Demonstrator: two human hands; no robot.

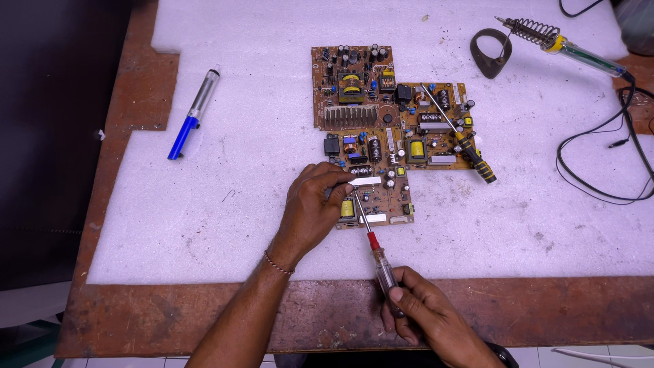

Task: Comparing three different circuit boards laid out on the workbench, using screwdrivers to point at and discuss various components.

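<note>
Our left hand [310, 211] rests curled on the near corner of the brown circuit board [381, 129], fingertips pinching a small white part [365, 181] against it. Our right hand [422, 313] is closed around the clear handle of a screwdriver [373, 249], whose tip meets the board just beside the left fingers, on white foam [204, 204] covering the table [204, 313].

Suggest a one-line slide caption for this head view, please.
Left hand steadies a brown circuit board on white foam while right hand applies a screwdriver.
</note>
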